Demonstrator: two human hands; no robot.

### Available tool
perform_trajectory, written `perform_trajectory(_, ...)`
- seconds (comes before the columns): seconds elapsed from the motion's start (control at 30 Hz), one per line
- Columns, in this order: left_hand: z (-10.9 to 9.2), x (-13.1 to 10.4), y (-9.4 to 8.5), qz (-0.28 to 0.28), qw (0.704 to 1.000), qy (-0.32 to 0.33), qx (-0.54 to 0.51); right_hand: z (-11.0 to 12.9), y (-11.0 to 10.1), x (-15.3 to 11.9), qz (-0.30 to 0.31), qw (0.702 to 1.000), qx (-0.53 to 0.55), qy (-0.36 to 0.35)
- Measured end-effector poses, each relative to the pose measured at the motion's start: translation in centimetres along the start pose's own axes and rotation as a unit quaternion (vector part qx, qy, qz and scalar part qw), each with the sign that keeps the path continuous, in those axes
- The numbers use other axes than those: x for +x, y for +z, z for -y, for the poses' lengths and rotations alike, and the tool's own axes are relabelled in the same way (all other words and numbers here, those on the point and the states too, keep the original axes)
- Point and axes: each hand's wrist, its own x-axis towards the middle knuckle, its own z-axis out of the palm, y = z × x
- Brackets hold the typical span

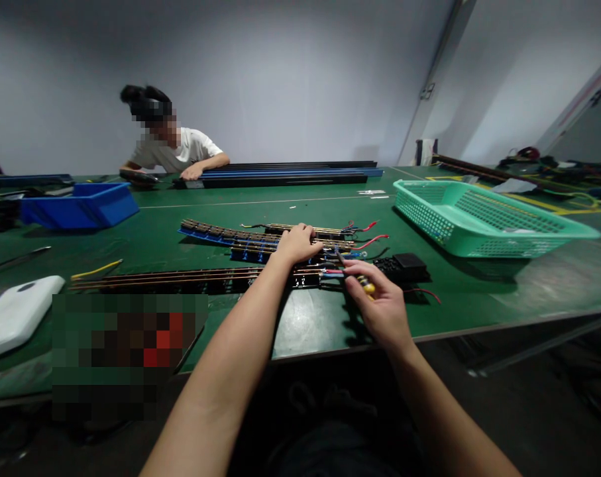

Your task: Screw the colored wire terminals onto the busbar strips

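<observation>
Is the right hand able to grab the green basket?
Probably yes: the right hand could go around the black block to the green basket, but the yellow-handled tool it holds might get in the way.

- Bench [429, 318]: dark green, crossed by a thin pale line, marked yellow at far right
- Basket [479, 245]: mint green, patterned with small holes
- Bin [89, 207]: bright blue
- Flat case [19, 310]: white, with a dark oval
- Short strips [215, 233]: blue and black, with copper-coloured lengthwise lines
- Long strip [205, 281]: black, striped copper
- Block [409, 265]: black
- Tool [368, 287]: yellow and black handle
- Loose wires [377, 239]: red, yellow, black
- Long bars [300, 173]: black and blue
- Shirt [193, 144]: white
- Wall [300, 79]: pale grey-blue
</observation>
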Motion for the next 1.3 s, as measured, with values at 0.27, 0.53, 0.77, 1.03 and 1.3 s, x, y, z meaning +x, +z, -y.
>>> perform_trajectory(0.27, 0.1, 0.0, 0.0, -0.001, 1.0, 0.0, -0.006, 1.0, -0.7, -1.8, -0.138, 0.988, -0.008, 0.074)
perform_trajectory(0.53, 0.2, 0.1, 0.0, -0.001, 1.0, 0.005, -0.006, 3.1, -3.2, -0.3, -0.093, 0.98, 0.137, 0.111)
perform_trajectory(0.77, 0.3, 0.0, 0.1, -0.007, 1.0, 0.006, -0.007, 1.9, -4.7, 4.3, -0.043, 0.979, 0.142, 0.143)
perform_trajectory(1.03, 0.0, -0.1, -0.2, 0.004, 1.0, -0.004, 0.0, -0.5, -4.1, 6.9, 0.025, 0.982, 0.048, 0.181)
perform_trajectory(1.3, -0.1, -0.3, -0.3, 0.002, 1.0, -0.005, -0.007, 1.0, -2.5, 5.3, 0.2, 0.949, -0.243, -0.008)
